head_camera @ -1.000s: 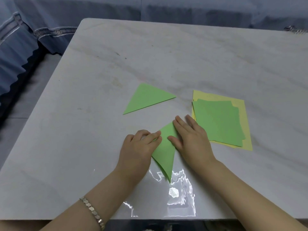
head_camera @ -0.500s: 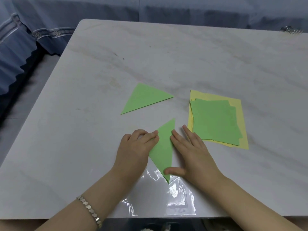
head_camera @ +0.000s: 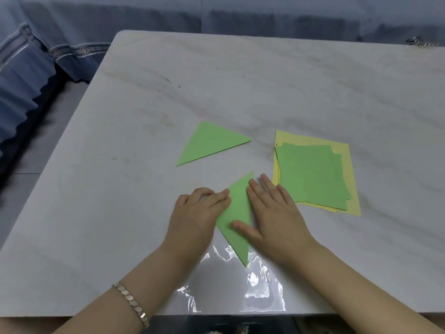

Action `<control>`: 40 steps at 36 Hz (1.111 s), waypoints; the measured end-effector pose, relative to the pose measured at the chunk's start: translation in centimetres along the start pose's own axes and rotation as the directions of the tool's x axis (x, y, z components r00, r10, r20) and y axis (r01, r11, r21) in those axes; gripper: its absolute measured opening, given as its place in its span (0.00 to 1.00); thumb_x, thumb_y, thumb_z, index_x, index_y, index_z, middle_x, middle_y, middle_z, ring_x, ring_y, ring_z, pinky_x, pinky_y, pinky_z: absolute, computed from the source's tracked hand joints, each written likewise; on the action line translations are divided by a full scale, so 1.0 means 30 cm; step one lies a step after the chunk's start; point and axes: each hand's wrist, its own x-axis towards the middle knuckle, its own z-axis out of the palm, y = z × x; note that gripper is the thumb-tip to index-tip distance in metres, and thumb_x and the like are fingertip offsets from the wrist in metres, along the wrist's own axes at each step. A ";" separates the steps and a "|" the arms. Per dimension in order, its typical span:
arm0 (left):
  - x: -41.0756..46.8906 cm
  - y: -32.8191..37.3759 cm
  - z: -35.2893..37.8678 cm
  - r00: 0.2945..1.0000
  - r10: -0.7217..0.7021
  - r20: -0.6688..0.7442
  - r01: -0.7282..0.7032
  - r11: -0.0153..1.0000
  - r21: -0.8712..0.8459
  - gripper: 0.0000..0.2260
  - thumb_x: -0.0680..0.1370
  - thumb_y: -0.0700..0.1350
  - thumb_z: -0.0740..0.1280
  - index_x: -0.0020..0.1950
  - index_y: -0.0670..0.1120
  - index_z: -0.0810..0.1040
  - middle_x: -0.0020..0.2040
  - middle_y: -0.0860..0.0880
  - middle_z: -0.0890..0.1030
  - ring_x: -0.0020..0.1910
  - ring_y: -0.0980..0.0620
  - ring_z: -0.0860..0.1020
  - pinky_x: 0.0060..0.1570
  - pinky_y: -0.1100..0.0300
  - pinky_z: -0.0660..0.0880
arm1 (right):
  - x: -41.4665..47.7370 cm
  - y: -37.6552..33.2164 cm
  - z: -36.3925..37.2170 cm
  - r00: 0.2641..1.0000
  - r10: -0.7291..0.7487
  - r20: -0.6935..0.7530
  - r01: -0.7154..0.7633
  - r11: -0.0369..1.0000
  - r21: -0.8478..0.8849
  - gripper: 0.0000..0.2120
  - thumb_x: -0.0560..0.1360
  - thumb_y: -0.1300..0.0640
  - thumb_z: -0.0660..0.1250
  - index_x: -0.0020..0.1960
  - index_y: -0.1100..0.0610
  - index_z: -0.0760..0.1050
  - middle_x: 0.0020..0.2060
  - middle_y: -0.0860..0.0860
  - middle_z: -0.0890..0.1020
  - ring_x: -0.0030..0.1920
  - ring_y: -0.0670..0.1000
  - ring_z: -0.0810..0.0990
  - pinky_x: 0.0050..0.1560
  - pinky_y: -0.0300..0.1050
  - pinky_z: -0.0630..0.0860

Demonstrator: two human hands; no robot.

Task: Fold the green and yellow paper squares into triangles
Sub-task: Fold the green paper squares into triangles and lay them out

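A green paper folded into a triangle point(head_camera: 238, 213) lies near the table's front edge, between my hands. My left hand point(head_camera: 197, 213) rests on its left edge with curled fingers, the fingertips touching the paper. My right hand point(head_camera: 272, 210) lies flat on its right edge, fingers straight and the thumb pressing on the paper. Another folded green triangle point(head_camera: 209, 143) lies farther back. To the right sits a stack of unfolded green squares point(head_camera: 313, 174) on top of yellow squares point(head_camera: 346, 165).
The white marble table point(head_camera: 240, 88) has a crinkled clear plastic sheet point(head_camera: 240, 290) at its front edge. A metal spiral object point(head_camera: 421, 43) lies at the far right corner. Blue cloth point(head_camera: 29, 75) hangs beyond the table's left and back.
My right hand slid down the triangle's right edge from its top toward the middle, and its thumb now presses on the paper. The left hand stays put.
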 end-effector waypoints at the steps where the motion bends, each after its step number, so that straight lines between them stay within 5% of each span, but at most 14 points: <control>1: -0.001 0.000 -0.001 1.000 -0.004 0.010 0.004 1.000 0.001 0.18 0.68 0.42 0.57 0.52 0.48 0.83 0.55 0.54 0.82 0.51 0.54 0.69 0.43 0.61 0.59 | 0.020 0.005 -0.003 1.000 -0.009 -0.016 0.009 1.000 0.007 0.51 0.68 0.28 0.28 0.70 0.61 0.65 0.72 0.53 0.65 0.74 0.53 0.55 0.69 0.47 0.45; 3: -0.002 0.003 -0.002 1.000 -0.008 0.021 0.008 1.000 0.010 0.18 0.68 0.42 0.58 0.51 0.48 0.83 0.55 0.54 0.82 0.51 0.54 0.69 0.43 0.61 0.59 | 0.046 0.015 -0.010 1.000 0.004 0.014 -0.004 1.000 0.028 0.56 0.61 0.27 0.20 0.75 0.58 0.54 0.75 0.49 0.54 0.75 0.50 0.43 0.71 0.46 0.39; 5: -0.001 0.009 -0.005 0.999 -0.027 0.033 0.026 1.000 0.009 0.18 0.68 0.42 0.58 0.51 0.48 0.83 0.55 0.53 0.82 0.51 0.53 0.69 0.42 0.61 0.59 | 0.069 0.022 -0.021 1.000 0.012 0.006 -0.013 0.999 0.040 0.52 0.62 0.28 0.26 0.75 0.56 0.52 0.76 0.48 0.52 0.75 0.49 0.42 0.72 0.46 0.41; 9: 0.024 0.062 -0.043 0.958 -0.255 0.128 0.257 0.966 -0.004 0.17 0.72 0.51 0.63 0.59 0.47 0.78 0.54 0.51 0.80 0.52 0.49 0.74 0.45 0.58 0.62 | 0.093 0.053 -0.036 0.996 0.010 -0.089 0.012 0.971 0.237 0.24 0.80 0.48 0.51 0.70 0.59 0.65 0.71 0.51 0.65 0.74 0.52 0.54 0.71 0.41 0.49; 11: 0.048 0.101 -0.070 0.859 -0.419 0.293 0.421 0.905 0.062 0.32 0.71 0.61 0.66 0.71 0.48 0.64 0.60 0.50 0.72 0.58 0.46 0.69 0.53 0.57 0.64 | 0.083 0.074 -0.044 0.986 0.054 -0.158 0.010 0.926 0.376 0.17 0.78 0.57 0.56 0.64 0.61 0.73 0.65 0.54 0.74 0.71 0.55 0.63 0.68 0.39 0.54; 13: 0.065 0.127 -0.073 0.790 -0.474 0.388 0.422 0.881 0.216 0.39 0.70 0.65 0.65 0.73 0.48 0.53 0.61 0.48 0.66 0.60 0.47 0.65 0.57 0.58 0.64 | 0.064 0.096 -0.049 0.970 0.112 -0.217 -0.008 0.902 0.431 0.15 0.76 0.59 0.58 0.58 0.62 0.77 0.59 0.56 0.78 0.65 0.57 0.71 0.64 0.36 0.57; 19: 0.119 0.118 -0.099 0.631 -0.571 0.524 0.638 0.767 0.066 0.24 0.69 0.52 0.73 0.59 0.47 0.66 0.55 0.46 0.70 0.55 0.45 0.71 0.50 0.57 0.69 | 0.010 0.211 -0.072 0.940 0.268 -0.211 -0.181 0.916 0.359 0.14 0.73 0.62 0.66 0.58 0.60 0.77 0.56 0.56 0.78 0.60 0.57 0.72 0.61 0.46 0.65; 21: 0.126 0.095 -0.110 0.665 -0.549 0.507 0.655 0.754 -0.042 0.10 0.70 0.43 0.70 0.47 0.49 0.70 0.50 0.48 0.73 0.48 0.46 0.74 0.40 0.59 0.69 | -0.007 0.249 -0.081 0.931 0.310 -0.192 -0.233 0.911 0.341 0.15 0.73 0.60 0.67 0.59 0.60 0.76 0.58 0.56 0.77 0.61 0.56 0.71 0.62 0.46 0.64; 23: 0.145 0.071 -0.124 0.709 -0.526 0.469 0.639 0.761 -0.111 0.08 0.70 0.38 0.67 0.41 0.50 0.72 0.44 0.50 0.75 0.44 0.47 0.75 0.37 0.60 0.68 | -0.020 0.275 -0.087 0.940 0.305 -0.153 -0.249 0.920 0.303 0.20 0.72 0.55 0.69 0.62 0.59 0.74 0.61 0.55 0.75 0.64 0.55 0.69 0.64 0.45 0.62; 27: 0.251 0.027 -0.189 0.798 -0.479 0.366 0.539 0.838 -0.080 0.13 0.73 0.36 0.63 0.55 0.49 0.77 0.52 0.47 0.79 0.55 0.45 0.75 0.50 0.58 0.71 | -0.037 0.294 -0.103 0.975 0.219 -0.035 -0.206 0.953 0.224 0.28 0.72 0.47 0.68 0.69 0.53 0.67 0.70 0.50 0.66 0.70 0.50 0.62 0.68 0.39 0.56; 33: 0.426 -0.049 -0.234 0.941 -0.277 0.193 0.264 0.960 0.091 0.22 0.76 0.37 0.61 0.69 0.49 0.68 0.63 0.45 0.74 0.62 0.42 0.70 0.60 0.53 0.65 | -0.036 0.324 -0.123 0.995 0.097 0.021 -0.098 0.991 0.091 0.25 0.75 0.45 0.63 0.70 0.50 0.67 0.72 0.48 0.64 0.71 0.49 0.63 0.66 0.38 0.58; 35: 0.439 -0.056 -0.223 0.942 -0.271 0.199 0.247 0.959 0.135 0.27 0.75 0.38 0.64 0.73 0.50 0.62 0.68 0.45 0.68 0.66 0.43 0.64 0.63 0.54 0.59 | -0.032 0.326 -0.120 0.998 0.058 0.012 -0.058 0.998 0.023 0.20 0.76 0.47 0.64 0.65 0.54 0.73 0.66 0.53 0.72 0.65 0.54 0.71 0.63 0.45 0.66; 37: 0.427 -0.040 -0.208 0.942 -0.257 0.214 0.237 0.965 0.113 0.29 0.75 0.40 0.66 0.73 0.50 0.61 0.70 0.44 0.64 0.69 0.43 0.61 0.66 0.54 0.57 | -0.027 0.336 -0.101 0.999 -0.007 -0.049 0.008 1.000 0.010 0.14 0.75 0.51 0.64 0.51 0.60 0.80 0.51 0.58 0.80 0.50 0.60 0.80 0.48 0.53 0.76; 40: 0.368 0.010 -0.181 0.958 -0.188 0.216 0.192 0.981 0.000 0.26 0.75 0.40 0.67 0.72 0.48 0.65 0.69 0.44 0.67 0.68 0.43 0.62 0.67 0.56 0.57 | -0.032 0.348 -0.073 0.987 -0.038 -0.157 0.043 0.999 0.023 0.13 0.73 0.56 0.61 0.36 0.60 0.79 0.36 0.56 0.81 0.34 0.61 0.80 0.33 0.50 0.77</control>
